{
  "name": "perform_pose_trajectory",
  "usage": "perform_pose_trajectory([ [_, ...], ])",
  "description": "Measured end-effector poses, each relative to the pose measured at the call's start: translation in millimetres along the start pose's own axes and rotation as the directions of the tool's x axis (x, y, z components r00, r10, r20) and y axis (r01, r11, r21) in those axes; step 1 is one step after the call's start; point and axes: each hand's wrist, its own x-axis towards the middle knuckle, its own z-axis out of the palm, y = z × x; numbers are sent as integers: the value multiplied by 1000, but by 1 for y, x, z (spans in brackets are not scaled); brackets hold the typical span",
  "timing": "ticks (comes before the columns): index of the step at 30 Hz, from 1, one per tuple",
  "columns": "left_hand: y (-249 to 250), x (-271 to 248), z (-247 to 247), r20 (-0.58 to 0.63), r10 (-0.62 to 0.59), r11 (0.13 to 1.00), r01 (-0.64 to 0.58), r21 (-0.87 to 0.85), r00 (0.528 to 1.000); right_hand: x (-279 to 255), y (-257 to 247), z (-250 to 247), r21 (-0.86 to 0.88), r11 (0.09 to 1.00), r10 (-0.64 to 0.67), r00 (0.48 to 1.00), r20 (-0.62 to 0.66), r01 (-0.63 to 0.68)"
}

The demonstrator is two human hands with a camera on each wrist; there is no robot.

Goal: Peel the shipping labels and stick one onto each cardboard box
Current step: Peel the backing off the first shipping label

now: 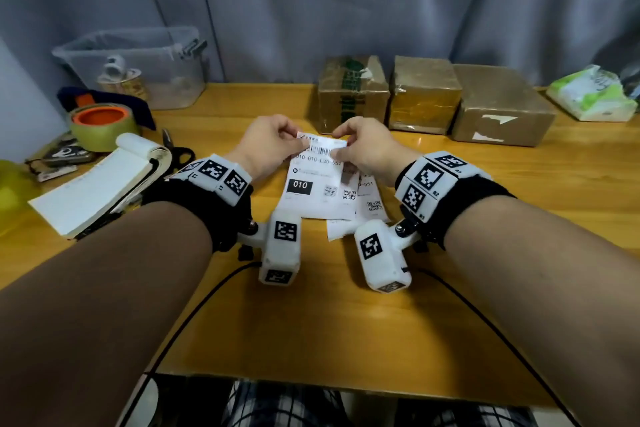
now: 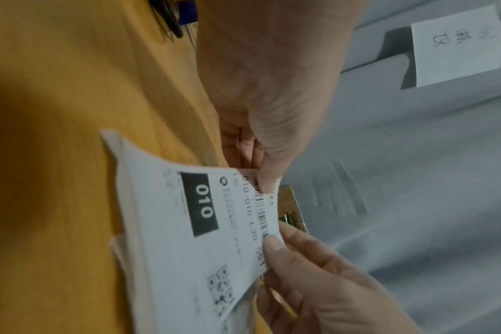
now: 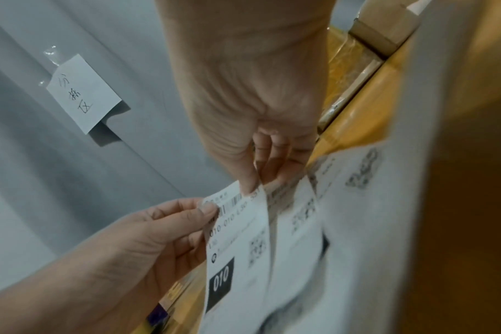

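Note:
A white shipping label (image 1: pixel 313 180) with a black "010" block lies at the table's middle, its far edge lifted. My left hand (image 1: pixel 294 137) pinches the far-left corner and my right hand (image 1: pixel 341 142) pinches the far-right corner. In the left wrist view my left thumb presses on the barcode of the label (image 2: pixel 200 226). In the right wrist view my right hand (image 3: pixel 255 185) pinches the edge of the label (image 3: pixel 237 237). More labels (image 1: pixel 369 204) lie underneath. Three cardboard boxes (image 1: pixel 353 94), (image 1: pixel 424 94), (image 1: pixel 502 107) stand in a row behind.
At the back left stands a clear plastic bin (image 1: pixel 138 62). In front of it are a tape roll (image 1: pixel 104 125), scissors (image 1: pixel 173 149) and an open notebook (image 1: pixel 100 187). A tissue pack (image 1: pixel 588 94) lies far right. Black cables (image 1: pixel 194 308) trail over the near table edge.

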Motion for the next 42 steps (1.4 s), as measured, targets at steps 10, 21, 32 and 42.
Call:
perform_pose_trajectory([
  [10, 32, -8, -3, 40, 90, 978, -81, -194, 995, 1, 2, -40, 62, 985, -146, 974, -173, 158],
  [21, 50, -17, 21, -16, 59, 851, -58, -521, 998, -19, -3, -35, 202, 908, -323, 920, -224, 367],
  [32, 54, -22, 36, 62, 38, 708, 17, -706, 997, -31, 0, -34, 353, 864, -300, 930, -212, 359],
  [42, 49, -23, 38, 85, 48, 665, 31, -746, 995, -31, 5, -38, 344, 869, -309, 934, -181, 355],
])
